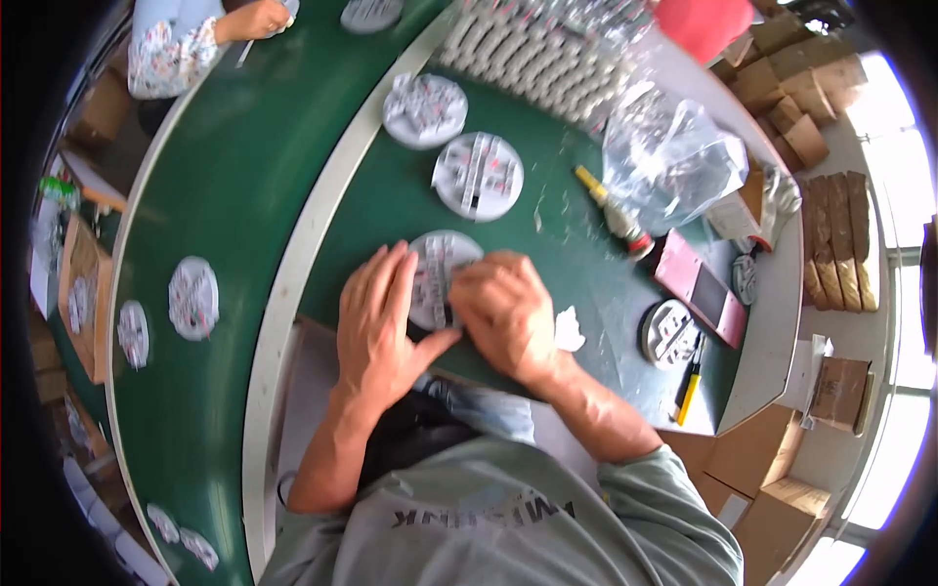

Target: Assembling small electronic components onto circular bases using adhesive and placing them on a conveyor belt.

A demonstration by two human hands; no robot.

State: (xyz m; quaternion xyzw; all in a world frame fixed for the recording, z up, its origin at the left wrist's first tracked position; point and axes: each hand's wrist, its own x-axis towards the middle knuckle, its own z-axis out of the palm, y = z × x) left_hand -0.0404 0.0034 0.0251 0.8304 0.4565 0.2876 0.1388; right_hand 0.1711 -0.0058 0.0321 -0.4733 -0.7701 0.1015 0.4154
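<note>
A round white plastic disc with small grey and dark parts fitted on it (436,262) lies on the green bench in front of me, between my hands. Along its left edge rests my left hand (379,317), fingers stretched out and thumb pointing toward the disc's near rim. My right hand (508,311) is closed, its fingers curled down over the disc's right side; whatever they pinch is hidden beneath them. Just beyond sits a similar round disc (479,176), with another disc piled with loose parts (425,109) farther left.
A green conveyor belt (215,225) carrying several discs curves along the left. Rows of small grey parts (542,59) and a clear plastic bag (674,166) lie at the back. A yellow-handled tool (611,207), pink box (699,283) and yellow cutter (690,391) are right. Another person's hand (259,20) shows top left.
</note>
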